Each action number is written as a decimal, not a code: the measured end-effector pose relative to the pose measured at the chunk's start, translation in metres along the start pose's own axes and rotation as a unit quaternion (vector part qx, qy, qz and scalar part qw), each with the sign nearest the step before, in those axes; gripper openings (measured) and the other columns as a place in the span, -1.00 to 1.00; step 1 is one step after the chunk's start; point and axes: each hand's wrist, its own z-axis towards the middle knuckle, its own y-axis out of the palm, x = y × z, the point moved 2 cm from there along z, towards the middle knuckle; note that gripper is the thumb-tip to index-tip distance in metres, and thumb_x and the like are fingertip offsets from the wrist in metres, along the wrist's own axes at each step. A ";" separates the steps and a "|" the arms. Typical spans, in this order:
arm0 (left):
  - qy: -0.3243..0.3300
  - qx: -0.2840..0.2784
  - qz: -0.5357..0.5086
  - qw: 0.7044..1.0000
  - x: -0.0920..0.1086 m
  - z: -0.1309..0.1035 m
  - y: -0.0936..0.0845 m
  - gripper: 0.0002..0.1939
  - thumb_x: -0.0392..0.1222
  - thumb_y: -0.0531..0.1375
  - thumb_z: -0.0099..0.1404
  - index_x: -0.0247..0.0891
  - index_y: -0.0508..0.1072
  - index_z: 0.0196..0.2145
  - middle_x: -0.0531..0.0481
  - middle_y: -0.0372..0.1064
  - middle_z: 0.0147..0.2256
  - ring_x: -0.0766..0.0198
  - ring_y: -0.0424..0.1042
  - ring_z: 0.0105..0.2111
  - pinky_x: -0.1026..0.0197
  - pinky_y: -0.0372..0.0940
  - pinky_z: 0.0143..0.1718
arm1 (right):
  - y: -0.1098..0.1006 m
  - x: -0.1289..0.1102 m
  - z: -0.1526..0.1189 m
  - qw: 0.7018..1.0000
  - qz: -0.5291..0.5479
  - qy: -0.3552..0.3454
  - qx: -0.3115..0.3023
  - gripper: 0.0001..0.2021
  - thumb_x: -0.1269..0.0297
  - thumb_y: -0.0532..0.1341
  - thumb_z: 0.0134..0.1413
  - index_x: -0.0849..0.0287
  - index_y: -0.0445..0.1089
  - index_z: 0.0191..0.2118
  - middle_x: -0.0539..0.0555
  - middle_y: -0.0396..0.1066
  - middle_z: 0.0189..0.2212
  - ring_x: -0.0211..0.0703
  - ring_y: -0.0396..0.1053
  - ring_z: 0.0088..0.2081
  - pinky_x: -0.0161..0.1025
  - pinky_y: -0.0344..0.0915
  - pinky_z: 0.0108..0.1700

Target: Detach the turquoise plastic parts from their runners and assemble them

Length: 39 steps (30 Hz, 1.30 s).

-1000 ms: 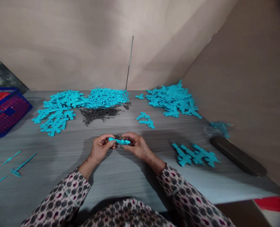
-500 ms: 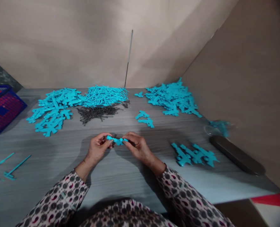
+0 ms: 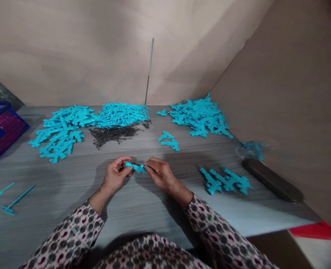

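Note:
A small turquoise plastic piece (image 3: 139, 169) with a knobby outline spans my two hands just above the table's middle. My left hand (image 3: 115, 175) pinches its left end between thumb and fingers. The thumb and index finger of my right hand (image 3: 163, 175) close on the right end, where they hide part of it. Beyond the hands lie two loose turquoise branched pieces (image 3: 169, 141) and a heap of thin black pins or screws (image 3: 112, 135). To the right, three turquoise pieces (image 3: 225, 181) rest in a row.
Along the back are a pile of turquoise flat parts (image 3: 61, 129), turquoise thin sticks (image 3: 123, 114) and another turquoise heap (image 3: 200, 116). A blue basket (image 3: 3, 130) stands left, near loose turquoise rods (image 3: 18, 198). A thin rod (image 3: 149, 71) rises at the back; a dark elongated case (image 3: 271, 181) lies right.
The view has shifted slightly, so the table items on the right sit a little farther left. My right fingers now cover more of the piece's right end; both hands keep their place.

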 end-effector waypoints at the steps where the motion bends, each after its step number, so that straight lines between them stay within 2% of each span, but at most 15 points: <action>1: -0.002 0.000 -0.002 1.000 0.000 0.000 0.000 -0.67 -0.20 0.40 -0.11 -0.31 0.51 -0.34 0.12 0.38 -0.61 0.40 0.33 -0.65 0.36 0.26 -0.59 | 0.001 0.003 0.000 0.999 0.029 0.019 0.002 -0.76 0.23 0.10 0.29 0.19 0.46 -0.31 0.05 0.33 -0.49 -0.21 0.27 -0.43 -0.29 0.21 -0.36; 3: -0.009 -0.003 -0.010 1.000 0.000 0.000 -0.001 -0.67 -0.17 0.40 -0.10 -0.32 0.50 -0.34 0.11 0.39 -0.63 0.39 0.34 -0.66 0.36 0.27 -0.60 | 0.004 0.013 -0.001 0.991 0.114 0.070 0.013 -0.77 0.13 0.21 0.20 0.19 0.47 -0.20 0.05 0.37 -0.43 -0.22 0.31 -0.39 -0.30 0.25 -0.34; 6: -0.018 -0.001 -0.031 0.999 0.002 0.000 -0.003 -0.65 -0.11 0.41 -0.08 -0.33 0.49 -0.34 0.12 0.37 -0.67 0.39 0.32 -0.69 0.35 0.26 -0.62 | 0.006 0.027 -0.002 0.954 0.261 0.143 0.026 -0.54 0.00 0.34 -0.01 0.16 0.42 -0.04 0.02 0.40 -0.38 -0.23 0.36 -0.37 -0.29 0.32 -0.31; 9: -0.039 -0.001 -0.057 0.998 0.004 -0.001 -0.004 -0.59 0.00 0.43 -0.08 -0.35 0.49 -0.37 0.12 0.34 -0.69 0.41 0.29 -0.73 0.35 0.23 -0.67 | 0.002 0.031 -0.003 0.930 0.324 0.171 0.013 -0.51 0.05 0.37 -0.05 0.14 0.40 0.00 0.00 0.41 -0.36 -0.24 0.39 -0.35 -0.27 0.35 -0.24; 12: -0.058 0.009 -0.080 0.995 0.004 -0.002 -0.004 -0.52 0.09 0.44 -0.14 -0.36 0.47 -0.42 0.10 0.36 -0.66 0.43 0.25 -0.74 0.35 0.21 -0.72 | -0.005 0.022 -0.003 0.942 0.302 0.149 -0.004 -0.60 0.22 0.30 0.05 0.13 0.38 0.04 0.04 0.41 -0.28 -0.22 0.40 -0.27 -0.25 0.36 -0.18; 17: -0.062 0.018 -0.074 0.995 0.002 -0.001 -0.005 -0.51 0.15 0.43 -0.12 -0.35 0.44 -0.51 0.10 0.34 -0.66 0.45 0.22 -0.76 0.36 0.17 -0.75 | -0.006 -0.002 0.000 0.990 0.135 0.045 -0.022 -0.62 0.46 0.24 0.02 0.09 0.38 0.00 0.15 0.34 -0.03 -0.13 0.38 -0.13 -0.21 0.36 -0.12; 20: -0.062 0.010 -0.063 0.996 0.002 0.000 -0.005 -0.51 0.16 0.41 -0.09 -0.34 0.39 -0.57 0.10 0.32 -0.67 0.46 0.21 -0.77 0.37 0.14 -0.76 | 0.000 -0.012 0.001 0.998 0.062 -0.009 -0.011 -0.71 0.45 0.24 0.07 0.12 0.38 -0.06 0.16 0.38 -0.13 -0.08 0.37 -0.09 -0.15 0.33 -0.03; 22: -0.067 0.003 -0.051 0.996 0.003 -0.001 -0.003 -0.50 0.19 0.40 -0.10 -0.34 0.39 -0.58 0.10 0.31 -0.68 0.46 0.19 -0.77 0.37 0.13 -0.77 | 0.003 -0.014 0.001 0.999 0.035 -0.033 0.014 -0.83 0.40 0.22 0.14 0.13 0.39 -0.13 0.13 0.40 -0.23 -0.11 0.39 -0.18 -0.19 0.35 -0.11; 25: -0.072 -0.008 -0.019 0.997 0.001 -0.003 0.000 -0.50 0.22 0.37 -0.07 -0.33 0.40 -0.55 0.08 0.33 -0.66 0.45 0.20 -0.77 0.35 0.13 -0.77 | 0.008 -0.011 0.001 0.998 0.036 -0.024 0.037 -0.93 0.35 0.18 0.20 0.14 0.41 -0.25 0.08 0.40 -0.39 -0.17 0.36 -0.34 -0.24 0.34 -0.25; 28: -0.022 0.011 0.043 0.999 -0.002 0.002 -0.006 -0.56 0.18 0.31 0.04 -0.32 0.47 -0.43 0.09 0.32 -0.66 0.43 0.18 -0.75 0.34 0.11 -0.73 | 0.014 0.002 -0.001 0.988 0.129 0.063 0.049 -0.89 0.26 0.21 0.16 0.15 0.41 -0.22 0.04 0.41 -0.42 -0.19 0.37 -0.39 -0.26 0.35 -0.31; 30: 0.069 0.063 0.121 0.988 0.001 0.010 -0.025 -0.62 0.09 0.29 0.09 -0.31 0.51 -0.32 0.07 0.35 -0.60 0.38 0.26 -0.66 0.33 0.18 -0.63 | 0.019 0.014 -0.004 0.966 0.218 0.137 0.039 -0.74 0.20 0.26 0.08 0.15 0.38 -0.11 0.02 0.43 -0.41 -0.19 0.40 -0.42 -0.28 0.36 -0.38; 31: 0.122 0.099 0.168 0.973 0.005 0.014 -0.041 -0.66 0.02 0.29 0.09 -0.30 0.51 -0.28 0.01 0.42 -0.50 0.32 0.36 -0.54 0.30 0.27 -0.51 | 0.021 0.019 -0.005 0.954 0.246 0.169 0.024 -0.67 0.20 0.27 0.05 0.15 0.35 -0.05 0.01 0.43 -0.42 -0.18 0.41 -0.44 -0.29 0.36 -0.42; 34: 0.224 0.241 0.350 0.877 0.026 0.013 -0.105 -0.76 -0.11 0.22 0.14 -0.28 0.51 -0.26 -0.10 0.44 -0.32 0.17 0.41 -0.32 0.15 0.32 -0.21 | 0.020 0.033 -0.010 0.951 0.225 0.211 0.017 -0.62 0.24 0.28 -0.05 0.17 0.34 -0.05 -0.01 0.41 -0.46 -0.18 0.41 -0.47 -0.32 0.31 -0.46; 36: 0.217 0.303 0.492 0.787 0.041 -0.001 -0.152 -0.78 -0.20 0.20 0.10 -0.28 0.51 -0.26 -0.16 0.44 -0.23 0.01 0.37 -0.12 -0.03 0.23 0.00 | 0.015 0.039 -0.012 0.966 0.150 0.208 0.025 -0.70 0.25 0.26 -0.06 0.17 0.39 -0.15 -0.04 0.37 -0.51 -0.23 0.34 -0.52 -0.33 0.25 -0.49; 39: 0.104 0.388 0.608 0.685 0.057 -0.033 -0.212 -0.67 -0.25 0.21 0.09 -0.31 0.50 -0.14 -0.28 0.37 -0.04 -0.21 0.27 0.03 -0.25 0.15 0.02 | 0.008 0.039 -0.012 0.982 0.035 0.184 0.001 -0.83 0.27 0.23 -0.06 0.16 0.45 -0.28 -0.05 0.29 -0.59 -0.24 0.25 -0.56 -0.34 0.18 -0.51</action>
